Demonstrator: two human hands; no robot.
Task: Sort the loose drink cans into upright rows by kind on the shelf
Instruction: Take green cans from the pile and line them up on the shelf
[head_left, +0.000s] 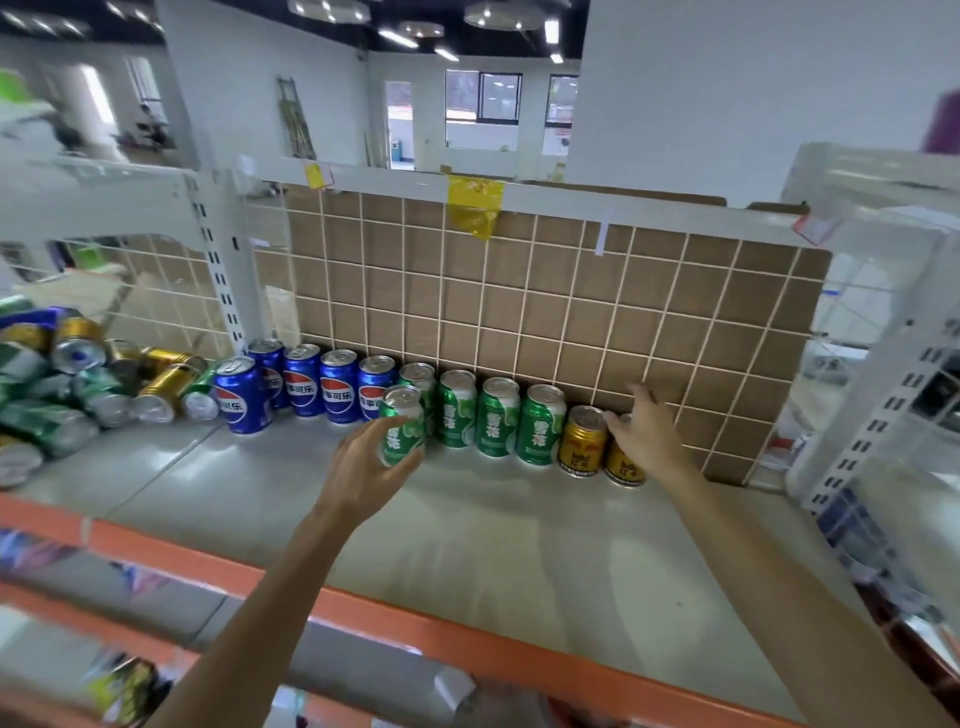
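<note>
The right hand (644, 428) covers the top and upper side of the end gold can (623, 462), fingers draped over it; whether they truly clamp it cannot be told. The neighbouring gold can (583, 441) stands just at its nine o'clock. The left hand (363, 467) wraps its fingers round a green can (402, 426), held upright just in front of the row, hiding most of the green can behind it (420, 376). Three more green cans (496, 415) stand upright between these and the gold pair. At nine o'clock from the green ones stand the blue cans (306, 379), upright along the back, one (240, 395) set forward of the others. Further toward nine o'clock, the loose pile (78, 384) of green, gold and blue cans lies on its sides, blurred and cut off by the frame's edge.

The shelf (467, 545) is pale grey with an orange front rail (415, 629). Behind the rows, a white wire grid (519, 291) backs onto brown cardboard, with yellow tape (474, 205) at twelve o'clock on the top bar. Beyond lies a white-walled room with windows and ceiling lights. Goods on the lower shelf are too smeared to identify.
</note>
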